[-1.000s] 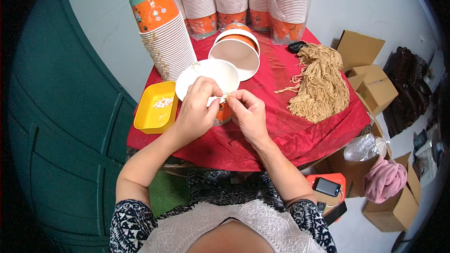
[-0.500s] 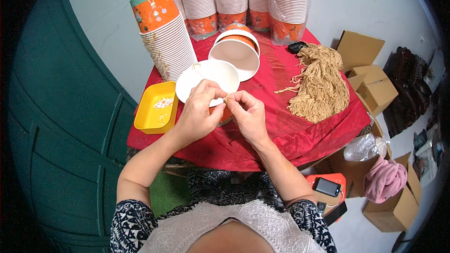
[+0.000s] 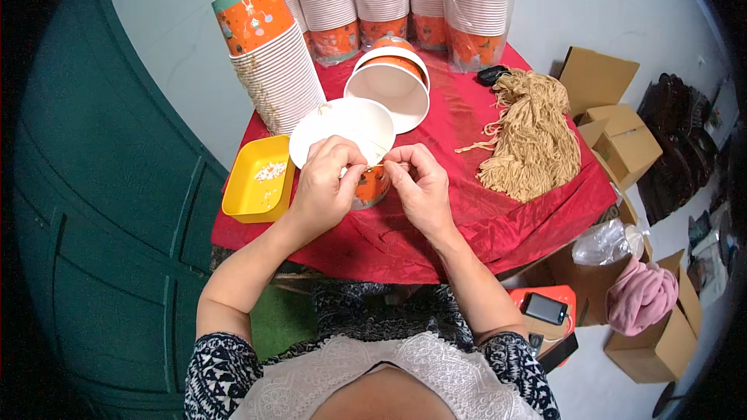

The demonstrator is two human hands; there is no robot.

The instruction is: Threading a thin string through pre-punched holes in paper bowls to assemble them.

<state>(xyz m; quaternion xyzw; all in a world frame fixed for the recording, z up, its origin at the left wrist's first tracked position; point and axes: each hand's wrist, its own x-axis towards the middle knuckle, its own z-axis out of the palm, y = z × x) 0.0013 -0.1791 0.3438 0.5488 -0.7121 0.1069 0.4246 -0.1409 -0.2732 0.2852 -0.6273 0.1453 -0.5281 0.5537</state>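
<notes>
A paper bucket (image 3: 342, 126) lies tilted in front of me, its white inside facing away and its orange printed side under my fingers. At its near rim, my left hand (image 3: 323, 185) is closed with thumb and forefinger pinched on a thin tan string. Close beside it, my right hand (image 3: 421, 187) pinches the same string from the other side. The string between the fingertips is small and partly hidden. A short tan strand also shows at the bucket's far rim. To the left stands a yellow tray (image 3: 237, 198) with small white and pinkish bits in it.
A leaning stack of paper buckets (image 3: 282, 78) rises at the left, with string ends along its side. More buckets (image 3: 399, 97) lie behind. Wrapped stacks (image 3: 476, 0) line the wall. Tan yarn (image 3: 529, 136) lies on the red tablecloth (image 3: 443, 225). Cardboard boxes (image 3: 654, 346) stand at right.
My hands have moved slightly apart, the right one to the right, uncovering more of the bucket's orange side. Both keep their pinch at the rim.
</notes>
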